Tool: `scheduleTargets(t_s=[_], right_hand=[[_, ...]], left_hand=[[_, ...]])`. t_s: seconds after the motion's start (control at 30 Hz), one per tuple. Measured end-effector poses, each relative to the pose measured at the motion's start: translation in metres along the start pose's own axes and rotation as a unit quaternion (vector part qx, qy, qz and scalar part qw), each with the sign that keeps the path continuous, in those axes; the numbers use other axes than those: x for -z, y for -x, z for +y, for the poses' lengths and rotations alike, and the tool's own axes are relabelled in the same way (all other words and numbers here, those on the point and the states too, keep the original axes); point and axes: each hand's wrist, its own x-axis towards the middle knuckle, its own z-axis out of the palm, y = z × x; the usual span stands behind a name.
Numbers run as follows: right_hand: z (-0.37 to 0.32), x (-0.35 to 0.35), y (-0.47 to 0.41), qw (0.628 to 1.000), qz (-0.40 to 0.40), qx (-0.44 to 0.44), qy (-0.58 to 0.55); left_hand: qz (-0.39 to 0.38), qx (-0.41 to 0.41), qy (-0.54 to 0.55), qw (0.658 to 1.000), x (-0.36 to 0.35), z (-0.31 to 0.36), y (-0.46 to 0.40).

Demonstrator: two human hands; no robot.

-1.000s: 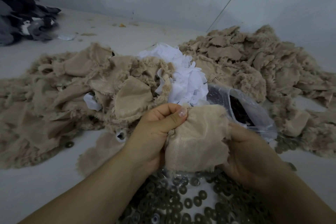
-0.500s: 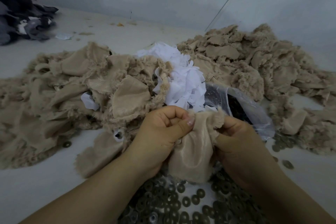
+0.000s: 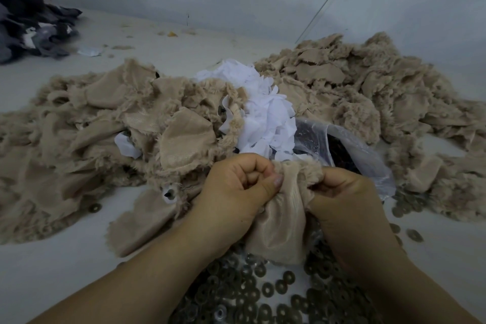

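Observation:
I hold one beige plush fabric piece [image 3: 282, 221] between both hands, low in the middle of the view, its smooth backing facing me. My left hand [image 3: 236, 192] grips its left upper edge, thumb pressed across the cloth. My right hand [image 3: 344, 200] pinches the furry right upper edge. The cloth is bunched into folds between the hands and hangs down over a heap of dark round washers [image 3: 252, 294].
Beige plush pieces lie in a big pile on the left [image 3: 86, 134] and another at the right [image 3: 368, 92]. White cut pieces [image 3: 265, 113] sit between them. A clear plastic bag [image 3: 349, 150] of dark parts lies behind my right hand. Dark fabric [image 3: 29, 13] is heaped far left.
My hands have drawn closer together, and the beige piece that was spread flat one second ago is now gathered into a narrow bunch between them.

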Motion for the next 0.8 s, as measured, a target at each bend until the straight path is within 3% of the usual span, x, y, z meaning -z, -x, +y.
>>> scheduleTargets(t_s=[0.2,0.37,0.63,0.8], right_hand=[[0.0,0.001,0.0,0.996,0.033,-0.072,-0.052],[0.007,-0.004,0.004,0.998,0.022,-0.056,-0.031],[0.008,-0.003,0.001,0.981,0.003,-0.126,-0.148],[0.008,-0.004,0.002,0.974,0.017,-0.137,-0.179]], left_hand=[[0.013,-0.018,-0.042,0.999,0.001,-0.002,-0.001],[0.012,-0.049,-0.084,0.995,-0.002,-0.003,0.003],[0.017,0.01,0.015,1.0,-0.002,-0.003,0.001],[0.028,-0.01,-0.032,0.999,-0.001,-0.001,0.003]])
